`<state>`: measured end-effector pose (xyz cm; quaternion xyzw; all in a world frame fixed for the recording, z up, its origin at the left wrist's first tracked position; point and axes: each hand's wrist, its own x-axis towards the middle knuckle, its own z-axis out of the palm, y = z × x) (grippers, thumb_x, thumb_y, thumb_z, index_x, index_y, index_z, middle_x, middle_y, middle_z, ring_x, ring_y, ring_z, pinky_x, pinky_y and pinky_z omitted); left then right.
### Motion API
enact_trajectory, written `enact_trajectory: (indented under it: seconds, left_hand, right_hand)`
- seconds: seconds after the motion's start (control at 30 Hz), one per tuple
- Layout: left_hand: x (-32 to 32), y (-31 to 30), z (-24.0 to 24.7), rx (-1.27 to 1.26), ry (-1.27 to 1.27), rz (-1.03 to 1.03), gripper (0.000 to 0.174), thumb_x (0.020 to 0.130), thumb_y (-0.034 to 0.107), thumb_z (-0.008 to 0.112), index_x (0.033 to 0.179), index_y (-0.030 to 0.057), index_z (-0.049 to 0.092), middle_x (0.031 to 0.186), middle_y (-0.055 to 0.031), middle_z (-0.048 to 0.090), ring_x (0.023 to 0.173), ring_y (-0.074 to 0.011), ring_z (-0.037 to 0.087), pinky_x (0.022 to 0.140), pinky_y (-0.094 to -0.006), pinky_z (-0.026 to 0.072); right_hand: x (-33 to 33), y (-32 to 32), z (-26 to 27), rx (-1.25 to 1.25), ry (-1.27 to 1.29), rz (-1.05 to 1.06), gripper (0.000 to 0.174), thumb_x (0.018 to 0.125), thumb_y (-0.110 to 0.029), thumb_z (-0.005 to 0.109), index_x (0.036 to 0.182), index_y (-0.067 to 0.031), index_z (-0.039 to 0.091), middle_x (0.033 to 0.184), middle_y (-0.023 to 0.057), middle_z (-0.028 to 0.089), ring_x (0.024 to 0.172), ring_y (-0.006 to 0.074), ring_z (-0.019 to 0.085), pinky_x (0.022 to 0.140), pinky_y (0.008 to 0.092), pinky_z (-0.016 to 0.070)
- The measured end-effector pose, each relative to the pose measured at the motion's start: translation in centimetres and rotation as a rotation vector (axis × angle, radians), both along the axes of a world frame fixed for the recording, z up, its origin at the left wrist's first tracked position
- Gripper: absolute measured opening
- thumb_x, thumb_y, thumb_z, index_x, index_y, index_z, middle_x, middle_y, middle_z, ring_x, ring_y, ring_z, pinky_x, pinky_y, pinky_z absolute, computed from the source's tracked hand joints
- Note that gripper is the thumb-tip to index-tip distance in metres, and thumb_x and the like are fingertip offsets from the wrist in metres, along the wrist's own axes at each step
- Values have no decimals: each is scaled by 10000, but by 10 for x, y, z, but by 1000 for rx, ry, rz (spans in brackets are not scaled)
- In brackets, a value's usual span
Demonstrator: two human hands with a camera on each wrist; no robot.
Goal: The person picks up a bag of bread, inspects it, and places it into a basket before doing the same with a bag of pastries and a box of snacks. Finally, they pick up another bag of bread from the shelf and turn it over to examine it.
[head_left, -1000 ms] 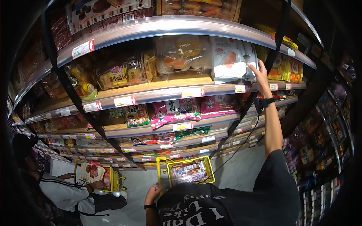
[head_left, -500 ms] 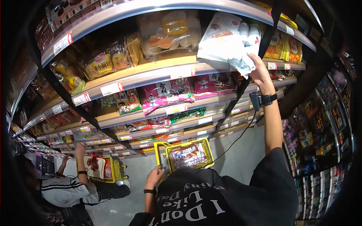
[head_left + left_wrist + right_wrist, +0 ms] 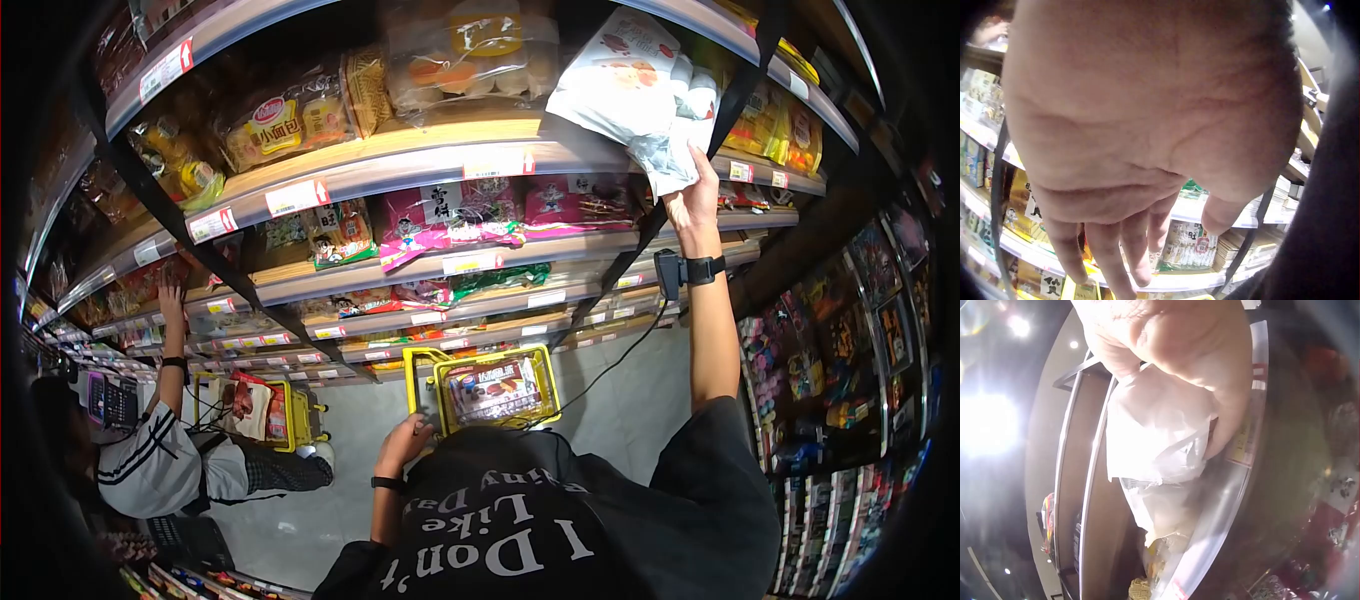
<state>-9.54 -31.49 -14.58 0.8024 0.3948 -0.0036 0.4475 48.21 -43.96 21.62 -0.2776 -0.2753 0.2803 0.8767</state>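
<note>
A white bag with pictures is tilted at the front of the upper shelf in the head view, its crumpled lower end gripped by the right hand. In the right wrist view the right hand has thumb and fingers round the white bag. Low in the head view, the left hand hangs beside the yellow basket cart, which holds a brown and white package. The left wrist view shows the left hand with relaxed fingers and nothing held.
Packed bread and a clear bag of buns stand on the same shelf. Pink snack bags lie one shelf below. At the left another person reaches to a shelf beside a second yellow cart. More racks rise at the right.
The right hand has drawn the white bag forward from its upright place and tilted it over the shelf edge. The other person's arm has moved from their cart to the shelf.
</note>
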Motion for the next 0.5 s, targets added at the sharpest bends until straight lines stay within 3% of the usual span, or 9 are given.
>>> enact_trajectory:
  seconds: [0.1,0.13,0.17,0.2,0.27,0.37,0.5]
  left_hand:
    - [-3,2,-2,-61,-17,33,429,925,328,691,1228,34,619,1070,-231,712,1019,-410,682,838,-443,539]
    - [-5,2,-5,-32,-39,23,376,938,296,684,1196,31,616,1000,-198,700,946,-366,684,802,-423,538]
    - [-7,2,-9,-3,-62,12,323,951,263,678,1164,29,613,931,-166,687,872,-323,686,765,-404,537]
    - [-9,2,-13,25,-83,2,272,964,231,671,1132,26,610,862,-134,674,798,-279,687,729,-384,536]
    - [-10,3,-22,39,-145,2,256,966,219,669,1125,28,607,881,-135,674,804,-278,688,731,-383,539]
    - [-6,6,-17,24,-201,10,229,973,199,662,1107,23,603,914,-133,678,811,-265,679,744,-382,540]
    - [7,9,8,-21,-351,38,198,984,171,649,1091,11,603,945,-108,683,845,-228,665,788,-376,534]
  right_hand:
    - [3,-2,1,73,-49,-24,443,1012,-164,549,1374,79,471,1320,208,628,1219,336,624,1085,502,492]
    - [-4,0,9,100,-38,-67,439,1020,-189,538,1370,70,485,1350,212,608,1251,344,600,1100,515,476]
    - [-14,0,18,79,-38,-137,419,1022,-237,540,1331,46,522,1258,180,645,1143,320,641,1008,480,519]
    - [-32,-2,30,82,-12,-98,430,1026,-256,533,1347,30,516,1277,183,635,1156,327,632,1017,491,513]
    - [-43,-5,36,87,40,-14,405,1034,-299,515,1322,-13,529,1267,178,620,1161,333,616,1039,513,500]
    - [-25,-10,-3,23,-11,-33,493,1027,-325,501,1400,-4,485,1337,195,598,1214,366,600,1054,548,501]
    - [-42,-41,-75,-162,-183,-84,471,991,-269,553,1359,20,511,1214,142,649,1092,267,654,939,423,543]
